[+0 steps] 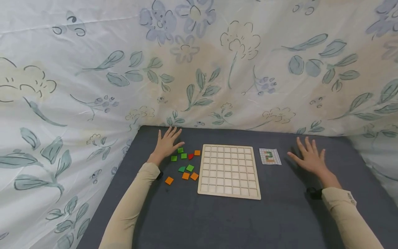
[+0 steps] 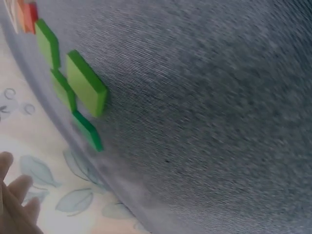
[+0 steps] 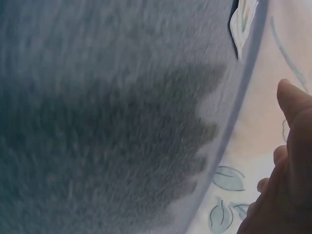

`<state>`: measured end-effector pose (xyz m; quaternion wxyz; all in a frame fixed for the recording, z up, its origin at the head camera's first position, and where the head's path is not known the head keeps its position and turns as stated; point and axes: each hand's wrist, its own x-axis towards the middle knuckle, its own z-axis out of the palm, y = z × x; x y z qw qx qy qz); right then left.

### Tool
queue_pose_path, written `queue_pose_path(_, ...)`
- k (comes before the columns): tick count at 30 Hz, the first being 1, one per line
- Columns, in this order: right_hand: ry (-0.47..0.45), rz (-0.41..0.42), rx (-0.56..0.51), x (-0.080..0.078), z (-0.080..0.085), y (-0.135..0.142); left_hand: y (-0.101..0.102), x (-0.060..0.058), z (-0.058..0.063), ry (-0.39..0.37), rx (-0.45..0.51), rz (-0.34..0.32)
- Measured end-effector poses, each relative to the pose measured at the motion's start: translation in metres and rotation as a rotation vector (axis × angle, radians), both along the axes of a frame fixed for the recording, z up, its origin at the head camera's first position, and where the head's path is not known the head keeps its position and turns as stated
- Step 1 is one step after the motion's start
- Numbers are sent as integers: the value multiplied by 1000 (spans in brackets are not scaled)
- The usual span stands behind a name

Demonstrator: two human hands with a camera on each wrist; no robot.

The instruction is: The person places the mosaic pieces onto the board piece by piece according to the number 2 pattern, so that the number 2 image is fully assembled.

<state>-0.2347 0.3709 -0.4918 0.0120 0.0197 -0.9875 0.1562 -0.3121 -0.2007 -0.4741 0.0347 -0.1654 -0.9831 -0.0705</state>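
Note:
My left hand (image 1: 166, 146) is spread at the table's far left, fingers straight and holding nothing. Right beside it lie flat green squares (image 1: 184, 156), a red piece (image 1: 191, 156) and an orange square (image 1: 197, 152). Nearer me are a dark green rounded piece (image 1: 181, 169) and more orange squares (image 1: 169, 180). In the left wrist view, green tiles (image 2: 87, 85) lie on the dark cloth. My right hand (image 1: 310, 159), also spread and holding nothing, is to the right of a small printed card (image 1: 269, 156) with a coloured pattern on a grid. In the right wrist view its fingers point away from the card (image 3: 242, 27).
A pale wooden grid board (image 1: 229, 197) with square cells lies mid-table, between the loose tiles and the card. The dark table (image 1: 224, 221) ends at a floral curtain (image 1: 199, 69) behind and along the sides.

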Motion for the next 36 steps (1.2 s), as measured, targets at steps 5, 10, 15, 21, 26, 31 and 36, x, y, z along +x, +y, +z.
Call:
queue_pose_path(5,-10,10,-17,5,0,-9,6,2,3,-32,-15,-28)
queue_pose_path(10,-14,26,-29,9,-1,-15,13,8,9,-46,22,-78)
queue_pose_path(15,-36,80,-51,13,1,-18,20,14,13,-62,22,-111)
queue_pose_path(21,-61,117,-73,21,1,-26,29,13,12,-92,-10,-120)
queue_pose_path(26,-67,134,-96,27,-1,-34,36,14,11,-107,-27,-151)
queue_pose_path(31,-89,160,-126,34,-4,-40,45,15,11,-136,-38,-166)
queue_pose_path(36,-94,180,-159,40,-4,-48,52,14,8,-124,-51,-177)
